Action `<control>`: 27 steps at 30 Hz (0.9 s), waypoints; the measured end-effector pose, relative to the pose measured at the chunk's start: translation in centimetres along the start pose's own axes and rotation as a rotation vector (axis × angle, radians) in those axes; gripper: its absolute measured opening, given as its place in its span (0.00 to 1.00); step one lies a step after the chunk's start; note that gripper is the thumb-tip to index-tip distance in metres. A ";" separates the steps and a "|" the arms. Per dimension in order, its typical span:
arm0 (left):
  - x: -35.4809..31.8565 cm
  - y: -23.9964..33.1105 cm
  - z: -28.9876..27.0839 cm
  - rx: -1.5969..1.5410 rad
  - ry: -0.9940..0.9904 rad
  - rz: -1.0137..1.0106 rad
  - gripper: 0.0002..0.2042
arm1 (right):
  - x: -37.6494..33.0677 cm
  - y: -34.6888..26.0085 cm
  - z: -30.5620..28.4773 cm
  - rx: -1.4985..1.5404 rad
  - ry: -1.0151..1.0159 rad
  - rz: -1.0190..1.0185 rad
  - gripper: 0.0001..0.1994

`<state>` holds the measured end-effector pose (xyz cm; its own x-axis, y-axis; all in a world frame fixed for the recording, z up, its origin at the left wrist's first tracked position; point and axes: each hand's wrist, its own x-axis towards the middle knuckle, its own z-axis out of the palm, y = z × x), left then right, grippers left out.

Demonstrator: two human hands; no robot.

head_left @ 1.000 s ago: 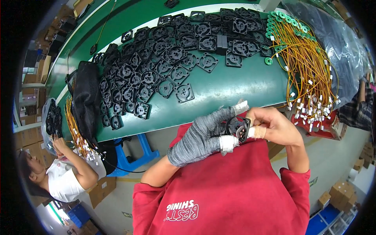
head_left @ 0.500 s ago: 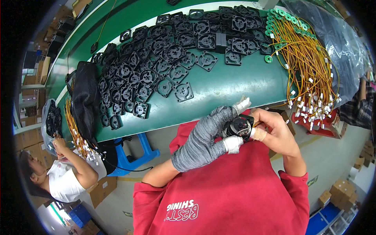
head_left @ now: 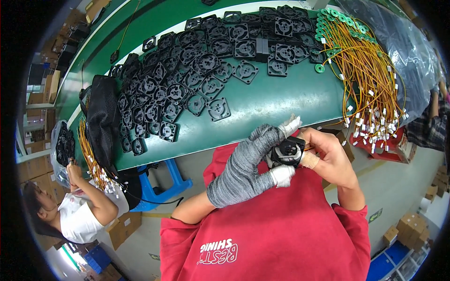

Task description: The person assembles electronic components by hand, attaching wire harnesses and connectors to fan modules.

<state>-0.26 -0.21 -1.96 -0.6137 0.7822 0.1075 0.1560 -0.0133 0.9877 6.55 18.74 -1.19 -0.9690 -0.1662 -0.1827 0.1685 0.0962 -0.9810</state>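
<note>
A square black fan frame [head_left: 289,149] is held up in front of my red shirt, close to the table's near edge. My left hand [head_left: 255,164], in a grey knitted glove with white-wrapped fingertips, grips the frame from the left. On its right side, my bare right hand [head_left: 328,154] pinches at the frame's edge, tape around a finger or thumb. Orange-brown wire shows between the right fingers and the frame; its end is hidden. Part of the frame's inside is covered by my fingers.
Many black fan frames [head_left: 206,63] cover the green table [head_left: 281,103]. Wire leads [head_left: 365,75] with green ring boards and white plugs lie at the right beside clear plastic sheeting [head_left: 398,51]. A black mesh bag [head_left: 103,117] hangs at the left. A co-worker [head_left: 84,210] sits beyond a blue stool [head_left: 168,182].
The fan frame has turned slightly in my left hand, and its round centre shows more plainly. My right hand stays pinched at its edge.
</note>
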 end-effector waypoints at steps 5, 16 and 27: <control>-0.4 0.3 0.8 -0.458 0.109 -0.138 0.25 | 0.1 1.1 0.4 0.040 0.031 -0.030 0.06; 0.1 0.6 0.6 -0.942 0.197 -0.427 0.20 | 0.2 2.1 1.4 0.393 -0.051 0.054 0.07; -0.3 -0.3 0.4 -0.909 0.142 -0.336 0.18 | -0.2 1.6 2.0 0.220 0.028 0.031 0.08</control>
<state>0.22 -0.21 -2.30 -0.6137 0.7517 -0.2415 -0.6634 -0.3251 0.6740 7.36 16.97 -2.80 -0.9669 -0.1388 -0.2139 0.2304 -0.1161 -0.9662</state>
